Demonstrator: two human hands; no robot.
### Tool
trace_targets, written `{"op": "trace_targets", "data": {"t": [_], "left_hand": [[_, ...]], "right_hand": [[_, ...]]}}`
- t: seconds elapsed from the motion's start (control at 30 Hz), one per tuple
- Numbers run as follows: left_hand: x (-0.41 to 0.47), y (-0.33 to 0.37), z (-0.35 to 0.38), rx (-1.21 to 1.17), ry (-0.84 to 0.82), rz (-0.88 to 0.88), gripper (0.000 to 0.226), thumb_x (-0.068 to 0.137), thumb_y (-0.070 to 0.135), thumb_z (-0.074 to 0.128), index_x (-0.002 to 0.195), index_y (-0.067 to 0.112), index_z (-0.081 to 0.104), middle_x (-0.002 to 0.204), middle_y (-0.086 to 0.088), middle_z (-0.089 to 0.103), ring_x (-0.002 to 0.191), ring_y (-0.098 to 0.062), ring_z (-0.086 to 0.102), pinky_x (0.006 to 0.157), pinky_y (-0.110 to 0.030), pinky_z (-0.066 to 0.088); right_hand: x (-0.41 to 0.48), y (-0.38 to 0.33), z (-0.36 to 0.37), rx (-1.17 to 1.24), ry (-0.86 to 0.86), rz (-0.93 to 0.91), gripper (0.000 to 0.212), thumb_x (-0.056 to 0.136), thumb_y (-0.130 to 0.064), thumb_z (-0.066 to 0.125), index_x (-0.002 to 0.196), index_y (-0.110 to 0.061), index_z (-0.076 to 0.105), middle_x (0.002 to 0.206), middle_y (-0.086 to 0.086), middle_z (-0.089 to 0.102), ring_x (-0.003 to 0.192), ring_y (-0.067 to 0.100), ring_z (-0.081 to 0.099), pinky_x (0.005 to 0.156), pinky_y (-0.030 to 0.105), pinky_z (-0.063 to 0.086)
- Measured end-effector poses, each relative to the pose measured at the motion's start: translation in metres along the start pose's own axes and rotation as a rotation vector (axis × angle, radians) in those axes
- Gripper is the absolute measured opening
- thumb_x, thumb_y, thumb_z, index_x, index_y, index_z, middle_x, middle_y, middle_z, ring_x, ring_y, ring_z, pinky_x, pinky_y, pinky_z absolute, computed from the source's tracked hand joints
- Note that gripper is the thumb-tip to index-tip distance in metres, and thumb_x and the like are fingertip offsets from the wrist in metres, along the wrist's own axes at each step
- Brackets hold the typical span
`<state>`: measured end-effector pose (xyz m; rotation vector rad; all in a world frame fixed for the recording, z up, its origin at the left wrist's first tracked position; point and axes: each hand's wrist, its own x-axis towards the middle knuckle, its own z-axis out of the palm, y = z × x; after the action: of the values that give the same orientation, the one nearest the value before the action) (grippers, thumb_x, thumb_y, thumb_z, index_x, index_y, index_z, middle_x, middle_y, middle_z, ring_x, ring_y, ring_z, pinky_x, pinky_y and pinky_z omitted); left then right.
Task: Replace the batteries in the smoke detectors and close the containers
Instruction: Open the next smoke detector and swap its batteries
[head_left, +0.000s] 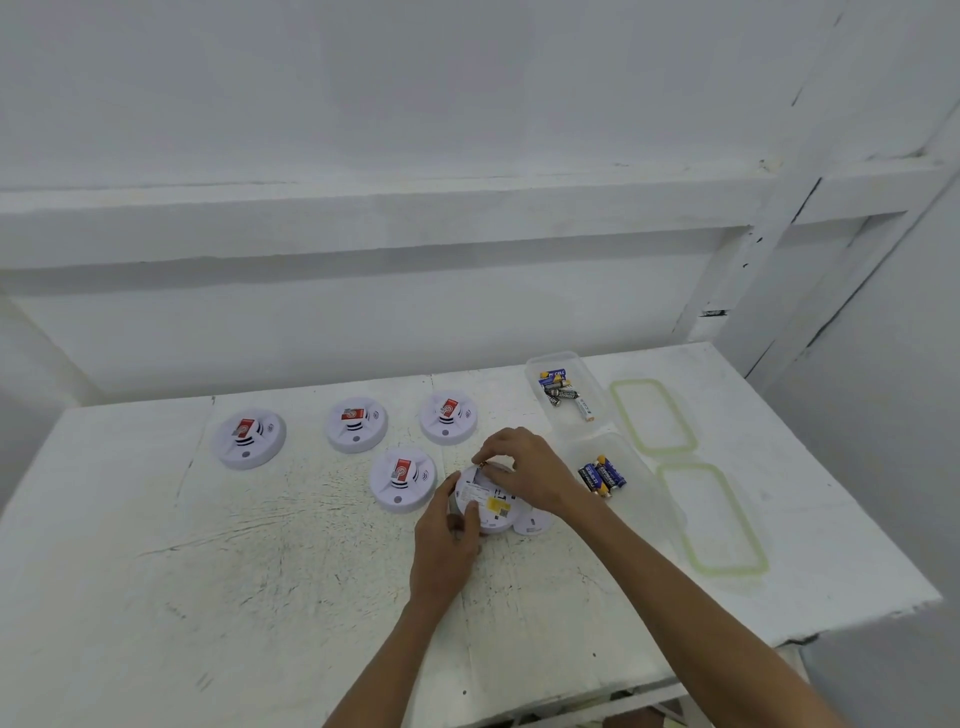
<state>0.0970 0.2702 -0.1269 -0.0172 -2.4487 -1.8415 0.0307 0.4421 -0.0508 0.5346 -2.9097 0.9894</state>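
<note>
Left hand (447, 540) grips upturned smoke detector (491, 503); right hand (527, 470) fingers (496, 457) pinch a small item (483, 464), unidentifiable; 2nd detector (533, 525) mostly hidden behind it.

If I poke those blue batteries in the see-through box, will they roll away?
Probably a little: the blue batteries are round tubes lying on their sides. They likely won't get far, because the clear box walls them in. Being small and smooth, they may slip from fingers.

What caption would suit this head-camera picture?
The left hand holds an upturned smoke detector while the right hand pinches a battery at its edge.
</note>
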Motion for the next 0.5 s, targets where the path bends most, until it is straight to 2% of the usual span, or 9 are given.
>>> {"op": "trace_targets", "data": {"t": [0.1, 0.23, 0.4, 0.5], "left_hand": [[0.001, -0.004, 0.000, -0.001, 0.003, 0.002, 0.063, 0.093, 0.061, 0.055, 0.145, 0.027, 0.050, 0.120, 0.000, 0.073, 0.088, -0.025, 0.076, 0.074, -0.041, 0.065], [0.001, -0.004, 0.002, 0.007, 0.006, 0.013, 0.050, 0.100, 0.044, 0.059, 0.146, 0.026, 0.050, 0.119, 0.000, 0.074, 0.085, -0.024, 0.076, 0.072, -0.040, 0.065], [0.002, -0.006, 0.002, -0.005, 0.009, 0.014, 0.059, 0.095, 0.055, 0.056, 0.146, 0.027, 0.049, 0.119, -0.001, 0.074, 0.087, -0.025, 0.076, 0.072, -0.043, 0.065], [0.002, -0.006, 0.003, 0.005, 0.010, 0.016, 0.054, 0.098, 0.046, 0.059, 0.147, 0.026, 0.049, 0.118, -0.002, 0.074, 0.086, -0.025, 0.076, 0.071, -0.042, 0.065]], "right_hand": [[0.001, -0.001, 0.005, 0.037, -0.020, 0.021, 0.014, 0.089, -0.027, 0.069, 0.099, -0.024, 0.077, 0.111, -0.004, 0.069, 0.102, 0.010, 0.058, 0.084, 0.018, 0.040], [-0.002, -0.002, 0.012, 0.253, -0.048, 0.187, 0.011, 0.088, -0.029, 0.067, 0.097, -0.027, 0.074, 0.098, -0.011, 0.073, 0.091, 0.002, 0.065, 0.080, 0.023, 0.054], [-0.005, -0.006, 0.025, 0.329, 0.064, 0.239, 0.011, 0.089, -0.031, 0.069, 0.096, -0.023, 0.072, 0.091, -0.010, 0.074, 0.085, -0.001, 0.066, 0.071, 0.011, 0.049], [-0.005, -0.008, 0.034, 0.370, 0.135, 0.294, 0.010, 0.089, -0.028, 0.071, 0.094, -0.019, 0.072, 0.090, -0.008, 0.074, 0.085, 0.003, 0.068, 0.074, 0.021, 0.055]]}}
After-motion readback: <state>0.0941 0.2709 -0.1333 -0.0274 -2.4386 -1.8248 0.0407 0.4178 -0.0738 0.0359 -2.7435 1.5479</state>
